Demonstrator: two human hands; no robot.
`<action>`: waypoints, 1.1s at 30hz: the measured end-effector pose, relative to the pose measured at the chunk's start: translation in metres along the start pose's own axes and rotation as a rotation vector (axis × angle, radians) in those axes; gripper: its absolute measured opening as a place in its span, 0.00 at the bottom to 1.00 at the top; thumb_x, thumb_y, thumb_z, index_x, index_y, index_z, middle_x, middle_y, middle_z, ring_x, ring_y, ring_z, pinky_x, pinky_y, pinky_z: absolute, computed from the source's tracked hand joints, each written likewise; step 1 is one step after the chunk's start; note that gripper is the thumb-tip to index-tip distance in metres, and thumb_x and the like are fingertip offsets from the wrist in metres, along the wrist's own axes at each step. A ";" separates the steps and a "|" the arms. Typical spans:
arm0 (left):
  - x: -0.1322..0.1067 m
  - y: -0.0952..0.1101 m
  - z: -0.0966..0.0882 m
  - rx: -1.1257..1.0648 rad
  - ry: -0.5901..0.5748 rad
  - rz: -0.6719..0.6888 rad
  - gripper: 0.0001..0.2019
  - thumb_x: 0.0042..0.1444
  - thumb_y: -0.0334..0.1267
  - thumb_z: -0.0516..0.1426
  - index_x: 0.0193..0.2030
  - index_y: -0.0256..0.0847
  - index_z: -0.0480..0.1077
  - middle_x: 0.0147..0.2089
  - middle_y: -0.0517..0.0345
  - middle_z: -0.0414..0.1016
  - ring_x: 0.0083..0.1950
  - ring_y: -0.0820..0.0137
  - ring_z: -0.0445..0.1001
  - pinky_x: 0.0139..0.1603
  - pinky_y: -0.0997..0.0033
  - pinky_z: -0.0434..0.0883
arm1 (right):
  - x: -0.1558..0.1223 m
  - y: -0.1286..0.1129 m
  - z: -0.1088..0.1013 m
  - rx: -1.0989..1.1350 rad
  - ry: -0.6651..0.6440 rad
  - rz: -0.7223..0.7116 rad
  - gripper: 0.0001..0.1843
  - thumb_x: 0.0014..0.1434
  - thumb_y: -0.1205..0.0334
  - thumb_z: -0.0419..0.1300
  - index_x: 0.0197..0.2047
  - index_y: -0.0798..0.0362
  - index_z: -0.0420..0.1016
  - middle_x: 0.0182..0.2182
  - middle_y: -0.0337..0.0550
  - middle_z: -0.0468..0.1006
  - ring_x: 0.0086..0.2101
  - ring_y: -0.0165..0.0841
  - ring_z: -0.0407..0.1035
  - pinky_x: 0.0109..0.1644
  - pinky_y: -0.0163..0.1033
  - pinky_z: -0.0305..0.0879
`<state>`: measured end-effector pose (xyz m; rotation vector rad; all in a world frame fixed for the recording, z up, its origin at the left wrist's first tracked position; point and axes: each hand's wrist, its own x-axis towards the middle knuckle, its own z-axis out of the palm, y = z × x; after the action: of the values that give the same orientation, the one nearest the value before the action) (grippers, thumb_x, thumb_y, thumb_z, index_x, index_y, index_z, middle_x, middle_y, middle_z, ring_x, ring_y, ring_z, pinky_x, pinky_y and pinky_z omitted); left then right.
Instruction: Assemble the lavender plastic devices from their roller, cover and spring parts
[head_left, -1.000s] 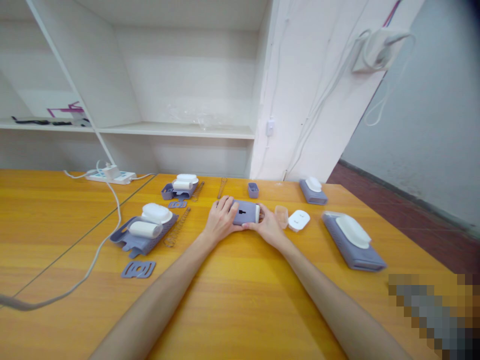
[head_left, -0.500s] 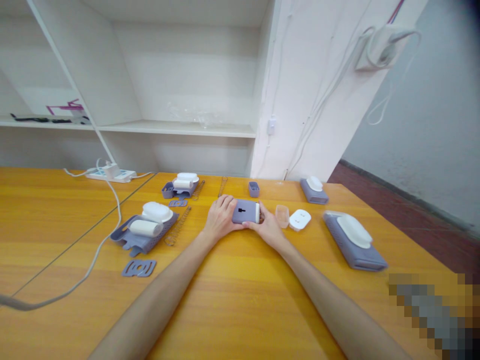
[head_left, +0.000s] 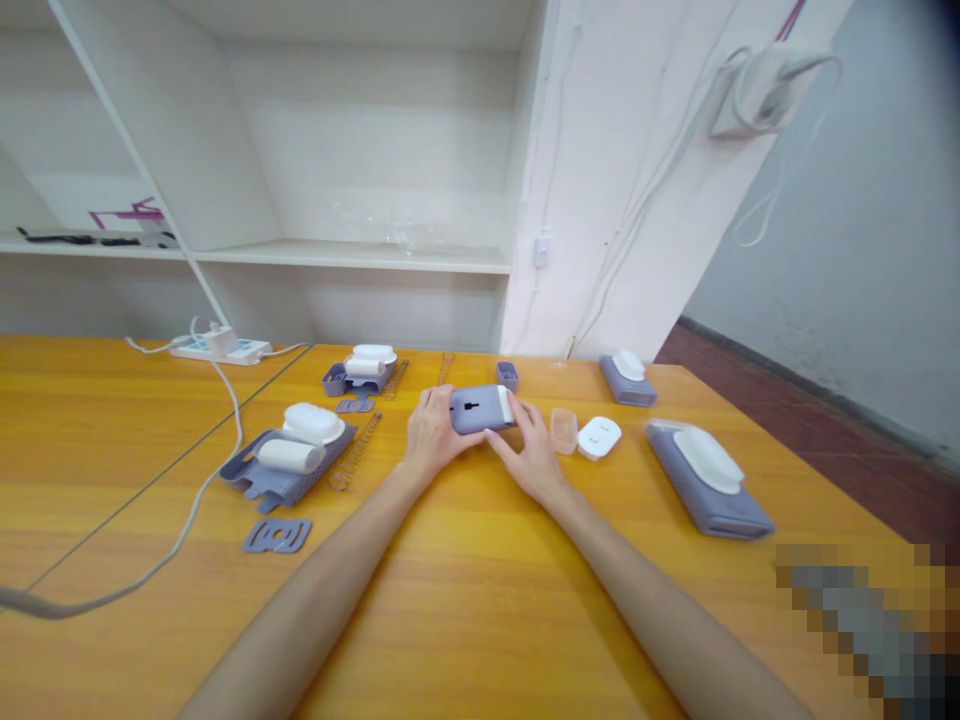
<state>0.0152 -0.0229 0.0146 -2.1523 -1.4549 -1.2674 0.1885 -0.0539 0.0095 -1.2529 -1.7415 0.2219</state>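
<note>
A grey-purple plastic case (head_left: 484, 412) with a dark keyhole-shaped slot and a white piece (head_left: 506, 405) at its right end is between my hands, its right end tilted up. My left hand (head_left: 433, 428) wraps around the left end. My right hand (head_left: 534, 450) grips the right end, fingers along the white piece and thumb at the near edge. Beside my right hand lie a clear tray (head_left: 564, 431) and a white oval part (head_left: 599, 437) with small slots. A small grey-purple cup (head_left: 507, 376) stands behind the case. What lies under the case is hidden.
To the left are opened grey-purple housings (head_left: 296, 480) with white rollers, long springs (head_left: 356, 452) and a flat slotted plate (head_left: 277, 536). Closed units with white tops (head_left: 709, 485) stand at right. A cable (head_left: 191, 510) crosses the left table; a power strip (head_left: 221, 346) lies behind.
The case has shifted slightly left and tilted, its right end rising. Both hands moved a little left with it, and my right fingers now lie farther over the white end.
</note>
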 end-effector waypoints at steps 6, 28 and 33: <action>0.000 0.000 -0.003 -0.019 0.049 -0.146 0.40 0.35 0.63 0.60 0.51 0.39 0.58 0.45 0.49 0.68 0.47 0.60 0.68 0.43 0.62 0.68 | 0.000 -0.005 -0.010 -0.404 0.237 0.131 0.22 0.63 0.55 0.44 0.31 0.54 0.76 0.50 0.51 0.66 0.51 0.45 0.54 0.54 0.53 0.47; 0.000 0.002 -0.002 -0.006 0.000 -0.144 0.42 0.36 0.66 0.58 0.52 0.39 0.58 0.46 0.48 0.68 0.47 0.58 0.68 0.42 0.60 0.69 | -0.001 0.013 -0.001 -0.525 0.127 0.120 0.18 0.54 0.66 0.52 0.49 0.58 0.65 0.53 0.59 0.58 0.54 0.46 0.54 0.56 0.50 0.51; 0.000 0.001 -0.002 -0.009 0.010 -0.134 0.42 0.35 0.65 0.59 0.52 0.39 0.58 0.46 0.47 0.68 0.48 0.58 0.68 0.43 0.60 0.69 | 0.000 0.016 0.000 -0.356 0.106 0.062 0.19 0.52 0.69 0.52 0.49 0.54 0.65 0.53 0.54 0.57 0.54 0.42 0.55 0.56 0.48 0.55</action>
<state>0.0156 -0.0244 0.0159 -2.0817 -1.6168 -1.3295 0.1985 -0.0467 -0.0003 -1.5448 -1.6996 -0.1241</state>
